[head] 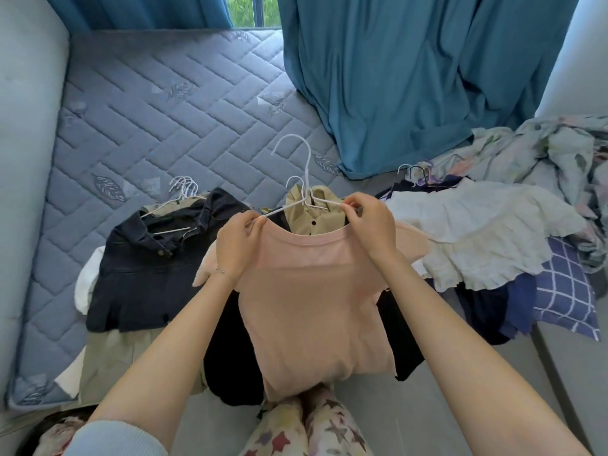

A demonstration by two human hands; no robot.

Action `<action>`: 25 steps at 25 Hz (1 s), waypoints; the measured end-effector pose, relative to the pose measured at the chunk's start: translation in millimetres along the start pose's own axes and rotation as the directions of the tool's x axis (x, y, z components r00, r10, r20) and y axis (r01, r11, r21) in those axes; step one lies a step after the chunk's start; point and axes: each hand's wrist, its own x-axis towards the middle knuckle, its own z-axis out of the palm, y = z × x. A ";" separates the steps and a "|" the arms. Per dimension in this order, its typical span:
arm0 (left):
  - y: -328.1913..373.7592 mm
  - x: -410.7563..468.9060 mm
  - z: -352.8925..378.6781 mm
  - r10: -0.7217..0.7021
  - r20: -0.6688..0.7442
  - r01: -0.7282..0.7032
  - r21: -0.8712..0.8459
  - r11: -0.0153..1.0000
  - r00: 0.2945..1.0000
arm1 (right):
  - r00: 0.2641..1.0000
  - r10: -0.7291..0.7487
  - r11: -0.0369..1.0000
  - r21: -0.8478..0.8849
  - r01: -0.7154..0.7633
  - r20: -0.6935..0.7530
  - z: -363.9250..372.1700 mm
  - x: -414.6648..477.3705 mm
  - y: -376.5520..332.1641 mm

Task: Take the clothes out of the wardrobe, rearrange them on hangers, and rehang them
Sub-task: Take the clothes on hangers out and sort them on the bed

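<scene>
Each shoulder of the pink top (312, 307) is pinched against an arm of the white hanger (307, 179). The grip of the left hand (235, 248) and of the right hand (367, 225) is narrow, closed on cloth. The top is held above the bed (164, 110). Step judged: fitting the hanger. Next, the shoulders need squaring before rehanging.

Pink top (312, 291); white hanger (306, 179); dark navy jacket (148, 268); teal curtains (411, 77); grey-blue quilted mattress (158, 110); navy-white checked cloth (566, 291).
</scene>
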 end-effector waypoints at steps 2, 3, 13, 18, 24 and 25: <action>-15.5 29.2 31.8 -0.037 0.007 0.037 -0.017 0.999 0.999 | 1.000 0.018 1.000 -0.006 -0.018 0.004 28.5 27.9 26.3; -24.4 43.9 49.6 -0.050 0.016 0.050 -0.010 0.999 0.999 | 1.000 0.029 0.999 -0.018 -0.029 0.006 44.0 41.1 41.9; -142.7 117.1 185.1 -0.095 0.046 0.090 0.097 0.991 0.994 | 0.975 0.077 0.951 -0.309 -0.009 0.209 192.8 112.8 177.2; -130.2 99.0 156.5 0.038 0.027 -0.041 0.085 0.996 0.999 | 0.972 -0.050 0.931 -0.340 0.129 0.231 190.8 94.6 156.2; -81.5 50.3 71.5 -0.023 -0.083 0.032 0.101 0.994 0.996 | 0.978 -0.157 0.983 -0.068 0.168 0.141 145.3 65.8 47.7; -75.4 40.8 56.6 -0.029 -0.104 0.041 0.113 0.993 0.994 | 0.976 -0.175 0.983 -0.034 0.181 0.131 137.6 58.2 30.2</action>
